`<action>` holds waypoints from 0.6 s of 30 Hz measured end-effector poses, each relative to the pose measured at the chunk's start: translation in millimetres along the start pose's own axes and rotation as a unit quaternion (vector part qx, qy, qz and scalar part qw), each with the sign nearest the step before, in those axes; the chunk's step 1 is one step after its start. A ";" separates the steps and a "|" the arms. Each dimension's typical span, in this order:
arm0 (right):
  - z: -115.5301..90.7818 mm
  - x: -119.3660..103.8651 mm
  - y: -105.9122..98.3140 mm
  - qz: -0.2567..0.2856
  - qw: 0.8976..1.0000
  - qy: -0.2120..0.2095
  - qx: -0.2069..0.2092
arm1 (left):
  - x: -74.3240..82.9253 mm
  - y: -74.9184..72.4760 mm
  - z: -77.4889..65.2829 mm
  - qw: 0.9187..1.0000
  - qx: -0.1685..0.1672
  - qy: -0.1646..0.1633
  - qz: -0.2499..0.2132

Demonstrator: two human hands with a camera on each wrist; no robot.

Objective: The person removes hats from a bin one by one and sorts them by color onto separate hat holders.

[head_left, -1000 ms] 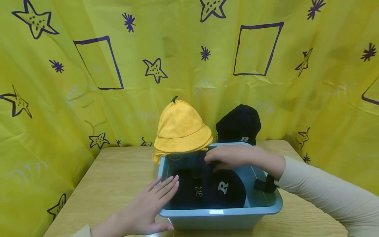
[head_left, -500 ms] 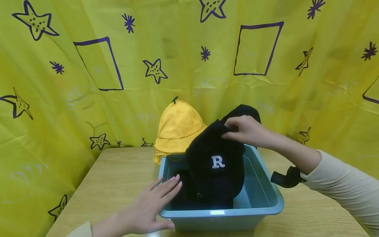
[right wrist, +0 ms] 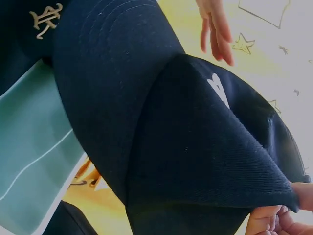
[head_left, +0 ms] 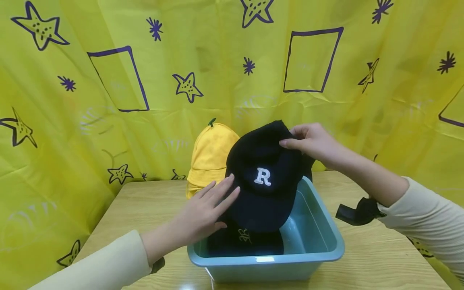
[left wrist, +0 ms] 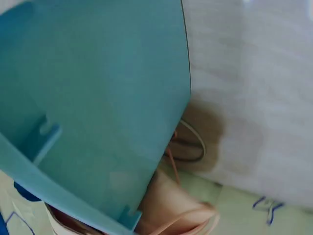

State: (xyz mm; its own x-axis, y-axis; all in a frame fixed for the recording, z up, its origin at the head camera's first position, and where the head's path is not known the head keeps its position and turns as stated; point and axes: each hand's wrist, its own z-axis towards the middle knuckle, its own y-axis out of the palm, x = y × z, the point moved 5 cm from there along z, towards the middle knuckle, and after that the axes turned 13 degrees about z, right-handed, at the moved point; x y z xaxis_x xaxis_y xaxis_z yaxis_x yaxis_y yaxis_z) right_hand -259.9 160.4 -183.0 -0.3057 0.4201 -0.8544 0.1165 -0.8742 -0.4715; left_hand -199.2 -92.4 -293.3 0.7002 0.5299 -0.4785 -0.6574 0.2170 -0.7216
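Observation:
My right hand [head_left: 319, 145] pinches the back edge of a black baseball cap [head_left: 264, 155] with a white R, raised over the tub [head_left: 282, 261] with its brim hanging down. In the right wrist view the fingers [right wrist: 264, 223] grip the rim of the cap [right wrist: 195, 147]. My left hand [head_left: 204, 209] is beside the cap's left edge with fingers extended; whether it touches is unclear. Lower in the blue-green tub lies another black cap [head_left: 250, 242] with a thin embroidered emblem, partly covered by the raised one.
A yellow bucket hat [head_left: 210, 155] with a green stem stands behind the tub at left, partly hidden. Another black cap [head_left: 309, 165] at back right is mostly covered by the raised cap. All are on a wooden table [head_left: 152, 209] before a yellow curtain [head_left: 217, 52].
My right hand has lifted the R cap from inside the tub to above it. My left hand has moved from the tub's left rim up and right toward the cap.

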 end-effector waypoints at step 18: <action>-0.3 28.9 -19.9 -0.002 0.999 0.013 0.040 | -12.7 -37.2 40.6 0.964 0.231 0.124 0.034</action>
State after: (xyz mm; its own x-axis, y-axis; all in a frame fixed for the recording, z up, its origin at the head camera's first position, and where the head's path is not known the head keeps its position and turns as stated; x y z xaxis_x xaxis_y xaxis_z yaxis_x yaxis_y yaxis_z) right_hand -270.7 190.0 -198.4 -0.2803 0.4294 -0.8585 0.0381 -0.8887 -0.4569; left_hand -194.9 -73.9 -240.1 0.6588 0.3555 -0.6630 -0.7176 0.5614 -0.4120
